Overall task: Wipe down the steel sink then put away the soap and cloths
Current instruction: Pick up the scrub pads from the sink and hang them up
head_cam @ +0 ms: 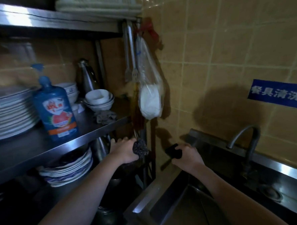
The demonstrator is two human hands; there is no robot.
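Steel sink [184, 202], lower right, beside the rack. Putting-away step judged in hand: dark scourer [140, 147] clasped in left hand [125, 151], black cloth [173, 151] gripped in right hand [188, 155]. Soap bottle [55, 109] is stowed on the shelf [96, 131]; a resting place for both is needed next.

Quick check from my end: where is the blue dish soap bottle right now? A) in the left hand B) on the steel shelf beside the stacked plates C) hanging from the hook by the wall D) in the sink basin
B: the blue dish soap bottle stands upright on the steel shelf next to the stacked plates, with neither hand on it.
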